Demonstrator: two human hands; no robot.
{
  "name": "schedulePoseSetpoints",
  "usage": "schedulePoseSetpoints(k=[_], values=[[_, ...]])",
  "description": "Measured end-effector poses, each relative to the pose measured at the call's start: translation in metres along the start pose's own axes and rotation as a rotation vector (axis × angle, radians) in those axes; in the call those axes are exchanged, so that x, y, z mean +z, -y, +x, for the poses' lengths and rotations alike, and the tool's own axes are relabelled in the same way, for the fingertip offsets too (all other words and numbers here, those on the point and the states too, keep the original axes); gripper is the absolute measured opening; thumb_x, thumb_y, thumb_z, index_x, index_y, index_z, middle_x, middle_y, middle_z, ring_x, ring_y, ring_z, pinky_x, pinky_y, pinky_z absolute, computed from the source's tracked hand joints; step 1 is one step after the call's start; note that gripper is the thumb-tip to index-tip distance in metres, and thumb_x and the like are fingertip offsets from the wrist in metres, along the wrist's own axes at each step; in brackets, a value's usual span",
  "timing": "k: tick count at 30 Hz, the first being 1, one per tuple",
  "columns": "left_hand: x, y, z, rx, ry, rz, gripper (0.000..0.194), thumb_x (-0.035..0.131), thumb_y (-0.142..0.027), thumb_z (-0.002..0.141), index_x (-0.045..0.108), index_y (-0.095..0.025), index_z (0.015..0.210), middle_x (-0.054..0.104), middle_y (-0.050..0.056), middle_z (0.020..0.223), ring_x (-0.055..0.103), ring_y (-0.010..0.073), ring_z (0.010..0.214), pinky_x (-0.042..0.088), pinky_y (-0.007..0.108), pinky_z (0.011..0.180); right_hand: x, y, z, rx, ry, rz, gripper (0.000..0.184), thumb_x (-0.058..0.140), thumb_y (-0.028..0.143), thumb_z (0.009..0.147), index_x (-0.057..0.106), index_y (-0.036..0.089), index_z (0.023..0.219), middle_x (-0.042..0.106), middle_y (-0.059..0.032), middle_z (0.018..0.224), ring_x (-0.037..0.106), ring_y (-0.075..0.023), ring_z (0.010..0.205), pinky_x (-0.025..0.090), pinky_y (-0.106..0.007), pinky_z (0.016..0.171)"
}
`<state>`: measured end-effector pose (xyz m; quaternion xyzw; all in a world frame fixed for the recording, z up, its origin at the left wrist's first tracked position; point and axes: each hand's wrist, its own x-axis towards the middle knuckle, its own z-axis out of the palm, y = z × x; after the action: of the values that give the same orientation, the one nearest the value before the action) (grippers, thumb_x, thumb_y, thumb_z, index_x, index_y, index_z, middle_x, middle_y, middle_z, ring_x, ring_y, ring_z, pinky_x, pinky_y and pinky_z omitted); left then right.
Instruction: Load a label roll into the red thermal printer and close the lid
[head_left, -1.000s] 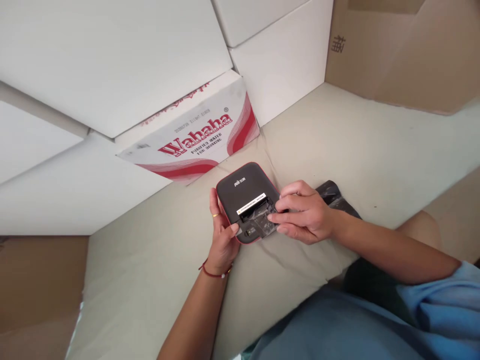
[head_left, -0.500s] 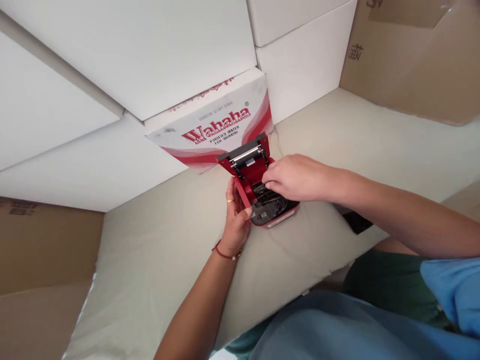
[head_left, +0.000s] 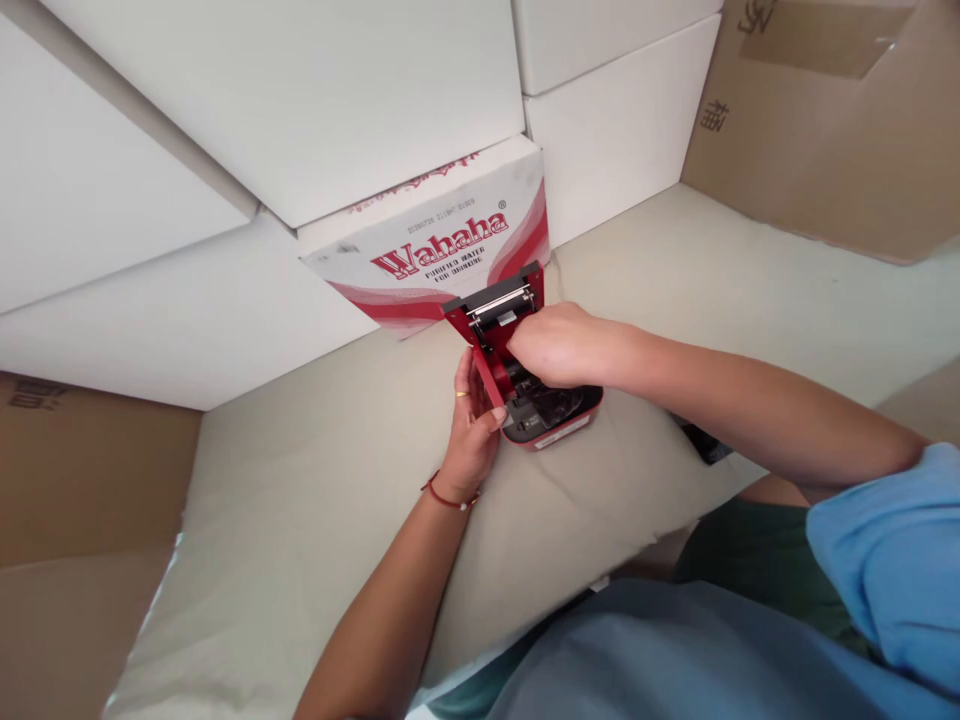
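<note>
A small red and black label printer (head_left: 551, 432) sits on the cloth-covered table with its lid (head_left: 491, 297) raised, showing a roller on the lid's inner side. My left hand (head_left: 474, 425) grips the printer's left wall, thumb at the front corner and fingers along the outside. Inside the open body lies crumpled, shiny dark clear plastic (head_left: 559, 403). My right hand (head_left: 551, 345) reaches down into the body with its fingers curled. Its fingertips are hidden, so what they hold, if anything, does not show.
Behind the printer stands a white and red Wahaha water carton (head_left: 435, 255), close to the raised lid. White boxes (head_left: 607, 150) form a wall at the back. Brown cardboard (head_left: 832, 130) stands at the right and left. A dark flat object (head_left: 705, 440) lies partly under my right forearm.
My right hand has moved left and deeper into the printer, its fingers now out of sight. My left hand keeps its hold. The whole view has shifted slightly.
</note>
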<state>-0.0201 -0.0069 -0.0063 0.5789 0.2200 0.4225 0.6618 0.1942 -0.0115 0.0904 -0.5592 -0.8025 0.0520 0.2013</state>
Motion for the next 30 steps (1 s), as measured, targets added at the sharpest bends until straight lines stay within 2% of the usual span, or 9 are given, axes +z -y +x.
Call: schedulePoseSetpoints(k=[3,5,7,9,11,14,18,24,30], values=[[0.001,0.000,0.000,0.001,-0.007,-0.033,0.098,0.093,-0.054,0.082,0.044,-0.048,0.166,0.038,0.003,0.182,0.039,0.0333,0.169,0.042,0.049,0.134,-0.063,-0.006,-0.029,-0.058,0.043,0.110,0.009,0.092,0.027,0.084,0.086,0.020,0.084,0.086,-0.0044,0.085,0.084,-0.0251,0.089,0.065,-0.035,0.080],[0.002,0.000,0.000,-0.005,-0.014,-0.061,0.096,0.094,-0.051,0.081,0.047,-0.048,0.164,0.039,0.002,0.182,0.039,0.0328,0.168,0.043,0.048,0.133,-0.111,-0.018,-0.050,-0.041,0.028,0.276,0.045,0.064,0.044,0.105,0.085,0.016,0.076,0.088,0.0042,0.101,0.084,-0.0183,0.102,0.062,-0.029,0.091],[0.004,0.000,0.001,-0.010,-0.022,-0.083,0.094,0.095,-0.052,0.080,0.049,-0.048,0.162,0.039,0.001,0.181,0.040,0.0335,0.167,0.046,0.048,0.131,-0.148,-0.035,-0.070,0.142,0.156,0.314,0.078,0.029,0.053,0.106,0.079,0.008,0.066,0.083,0.0086,0.116,0.079,-0.0198,0.106,0.054,-0.028,0.096],[0.004,0.000,0.002,-0.014,-0.031,-0.098,0.092,0.094,-0.053,0.079,0.052,-0.047,0.161,0.041,0.001,0.180,0.042,0.0344,0.166,0.049,0.048,0.128,-0.162,-0.052,-0.083,0.259,0.400,0.300,0.047,0.057,0.046,0.103,0.089,0.013,0.093,0.086,-0.0012,0.120,0.082,-0.0191,0.108,0.059,-0.027,0.093],[0.005,0.000,0.005,0.002,-0.041,-0.095,0.092,0.095,-0.054,0.077,0.054,-0.047,0.159,0.043,0.001,0.178,0.043,0.0349,0.165,0.050,0.047,0.127,-0.151,-0.065,-0.090,0.310,0.618,0.289,0.031,0.072,0.035,0.096,0.089,0.017,0.114,0.088,-0.0062,0.115,0.083,-0.0211,0.099,0.062,-0.029,0.085],[0.005,0.001,0.008,0.035,-0.036,-0.076,0.092,0.096,-0.058,0.075,0.056,-0.045,0.157,0.045,0.002,0.176,0.043,0.0364,0.165,0.047,0.050,0.130,-0.110,-0.068,-0.091,0.331,0.745,0.270,0.036,0.068,0.038,0.093,0.087,0.018,0.116,0.088,-0.0055,0.106,0.079,-0.0236,0.091,0.059,-0.031,0.080],[0.004,0.002,0.011,0.045,-0.042,-0.060,0.093,0.095,-0.060,0.075,0.056,-0.044,0.157,0.049,0.003,0.173,0.044,0.0371,0.163,0.047,0.052,0.130,-0.072,-0.059,-0.091,0.378,0.742,0.189,0.045,0.065,0.039,0.091,0.084,0.016,0.124,0.087,-0.0097,0.110,0.078,-0.0270,0.097,0.056,-0.035,0.083],[0.004,0.002,0.012,0.044,-0.020,-0.067,0.090,0.095,-0.058,0.075,0.057,-0.045,0.156,0.045,0.001,0.175,0.042,0.0356,0.165,0.047,0.050,0.130,-0.088,-0.087,-0.124,0.485,0.440,0.155,0.057,0.065,0.033,0.086,0.080,0.023,0.140,0.081,-0.0089,0.139,0.076,-0.0311,0.120,0.058,-0.040,0.102],[0.004,0.003,0.013,0.047,-0.024,-0.060,0.092,0.095,-0.059,0.075,0.056,-0.045,0.157,0.049,0.002,0.172,0.043,0.0363,0.164,0.046,0.051,0.131,-0.072,-0.103,-0.150,0.450,0.528,0.247,0.049,0.073,0.041,0.077,0.087,0.025,0.122,0.084,-0.0077,0.124,0.079,-0.0294,0.103,0.061,-0.039,0.091]])
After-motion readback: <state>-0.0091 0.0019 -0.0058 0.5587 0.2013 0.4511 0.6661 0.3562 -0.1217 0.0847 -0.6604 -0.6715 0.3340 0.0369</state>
